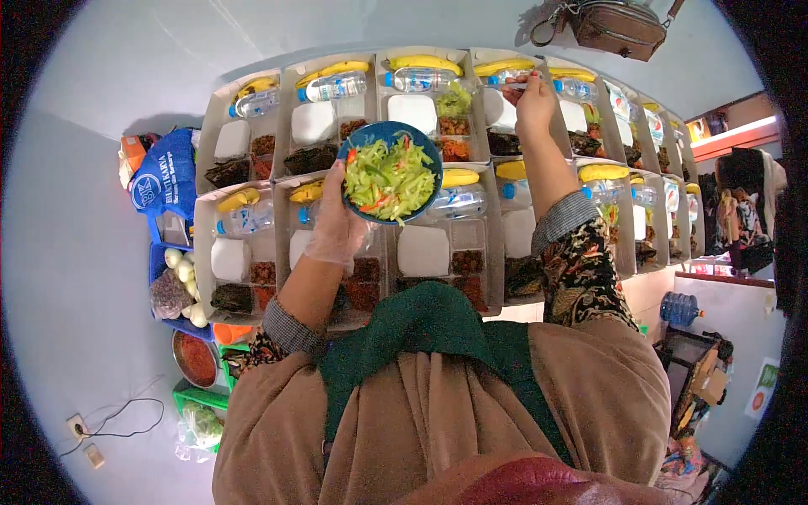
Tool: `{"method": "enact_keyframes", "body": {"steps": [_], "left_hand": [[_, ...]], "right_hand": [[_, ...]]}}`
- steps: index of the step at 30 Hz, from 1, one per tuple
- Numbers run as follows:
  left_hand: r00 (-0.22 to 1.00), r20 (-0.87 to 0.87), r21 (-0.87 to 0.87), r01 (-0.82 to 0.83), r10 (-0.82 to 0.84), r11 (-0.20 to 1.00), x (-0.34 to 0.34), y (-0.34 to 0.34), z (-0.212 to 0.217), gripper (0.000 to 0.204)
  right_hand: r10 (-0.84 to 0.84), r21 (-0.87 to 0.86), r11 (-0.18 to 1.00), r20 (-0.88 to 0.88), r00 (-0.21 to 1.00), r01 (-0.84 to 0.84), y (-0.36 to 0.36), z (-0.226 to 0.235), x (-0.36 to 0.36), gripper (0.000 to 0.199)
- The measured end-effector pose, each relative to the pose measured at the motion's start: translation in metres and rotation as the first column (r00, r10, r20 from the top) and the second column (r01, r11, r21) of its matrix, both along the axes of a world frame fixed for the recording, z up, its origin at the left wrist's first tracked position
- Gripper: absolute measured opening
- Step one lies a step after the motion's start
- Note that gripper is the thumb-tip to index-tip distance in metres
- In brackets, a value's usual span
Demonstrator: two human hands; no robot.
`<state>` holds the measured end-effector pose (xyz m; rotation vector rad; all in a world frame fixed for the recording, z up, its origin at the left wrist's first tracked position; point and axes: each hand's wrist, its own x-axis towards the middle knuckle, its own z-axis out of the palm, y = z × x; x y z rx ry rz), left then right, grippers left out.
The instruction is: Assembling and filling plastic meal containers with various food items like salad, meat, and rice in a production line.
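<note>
My left hand (335,206), in a clear plastic glove, grips the left rim of a blue bowl (437,180). Shredded green vegetables with red strips (389,177) fill the bowl. Farther right, my right hand (534,105) is closed on a thin pale utensil (509,86), its exact kind too small to tell. It hovers over a back-row meal box (478,126) with a banana (503,66) and a wrapped white block (498,109). In the box just left of it, green shreds (454,99) lie above orange-brown food (454,126).
Two rows of open boxes span the table, holding bananas, water bottles (421,80), white blocks and dark leafy packets (227,172). At left stand a blue bag (166,172), a blue crate (156,261) and a pot of red food (195,358). A brown bag (621,27) lies at the back right.
</note>
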<state>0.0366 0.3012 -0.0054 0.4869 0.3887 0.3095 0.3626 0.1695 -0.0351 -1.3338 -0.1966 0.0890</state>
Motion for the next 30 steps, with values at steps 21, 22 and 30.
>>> {"method": "enact_keyframes", "body": {"steps": [21,22,30], "left_hand": [[0.994,-0.087,-0.005,-0.072,0.071,0.997,-0.018,0.0,0.0,0.057],[0.995,-0.074,0.002,-0.06,0.06,0.998,-0.018,0.001,-0.002,0.059],[0.991,-0.107,0.009,-0.082,0.083,0.997,-0.018,-0.003,0.001,0.055]], "right_hand": [[0.185,0.02,0.982,0.049,0.982,-0.186,-0.001,-0.004,-0.006,0.028],[0.193,-0.003,0.981,0.06,0.979,-0.193,-0.002,0.0,-0.008,0.027],[0.246,-0.275,0.945,0.231,0.942,-0.179,-0.009,0.01,-0.029,0.025]]}}
